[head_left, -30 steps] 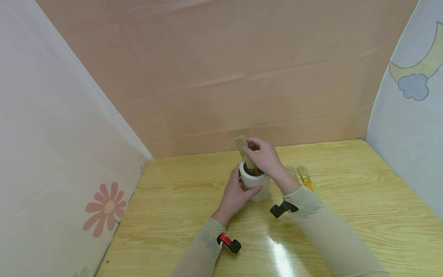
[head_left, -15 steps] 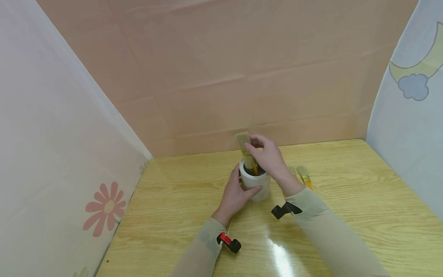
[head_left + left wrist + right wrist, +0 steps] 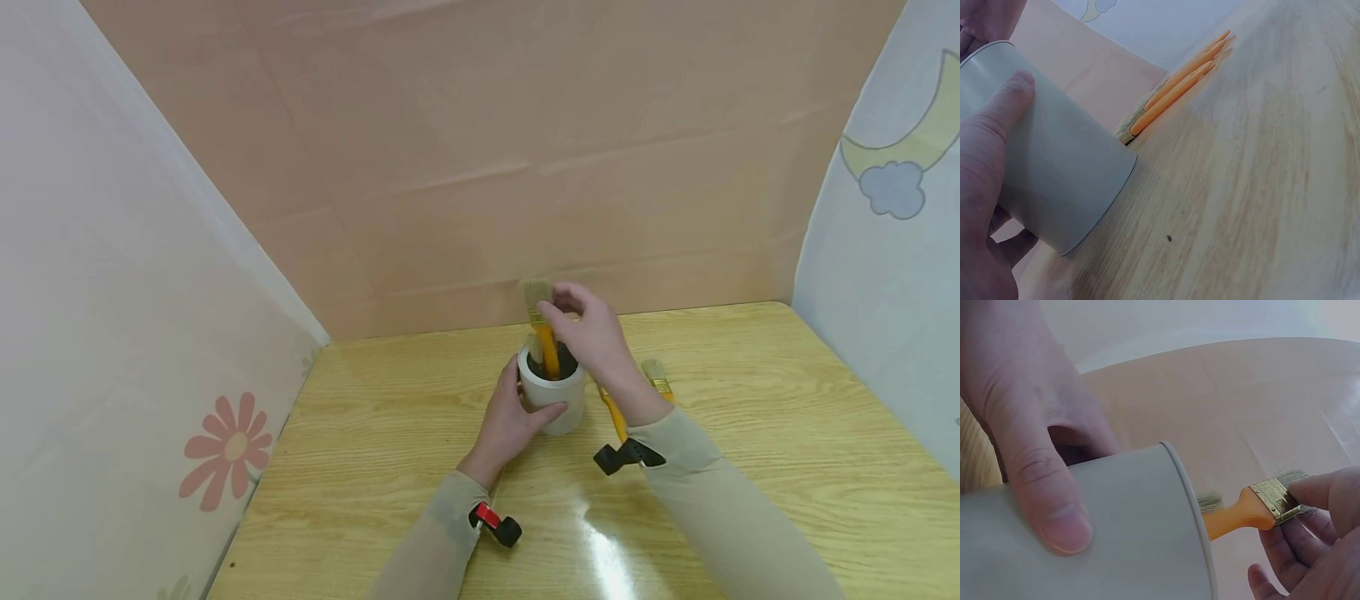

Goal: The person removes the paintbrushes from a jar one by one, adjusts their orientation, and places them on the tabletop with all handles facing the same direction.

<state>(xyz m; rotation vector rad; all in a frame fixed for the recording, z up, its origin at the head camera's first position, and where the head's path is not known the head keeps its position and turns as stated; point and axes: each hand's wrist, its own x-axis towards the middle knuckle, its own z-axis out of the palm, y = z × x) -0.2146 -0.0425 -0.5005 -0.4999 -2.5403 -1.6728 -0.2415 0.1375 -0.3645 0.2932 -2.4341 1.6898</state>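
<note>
Toward the far edge of the table (image 3: 337,467), the left hand (image 3: 512,421) curls its fingers round a white cup (image 3: 555,394). The right hand's (image 3: 592,337) fingers pinch a paintbrush (image 3: 547,337), bristles up, its handle inside beside another brush (image 3: 534,348); two more brushes (image 3: 657,379) lie rightward.

A screened-off booth (image 3: 315,208) was shown: a yellow wood-grain bench (image 3: 360,433) was enclosed by a pinkish-brown sheet (image 3: 562,167) and white printed sheets (image 3: 112,250).

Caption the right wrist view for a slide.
Left hand grips a canister; right hand pinches an orange-handled paintbrush near its bristles.
</note>
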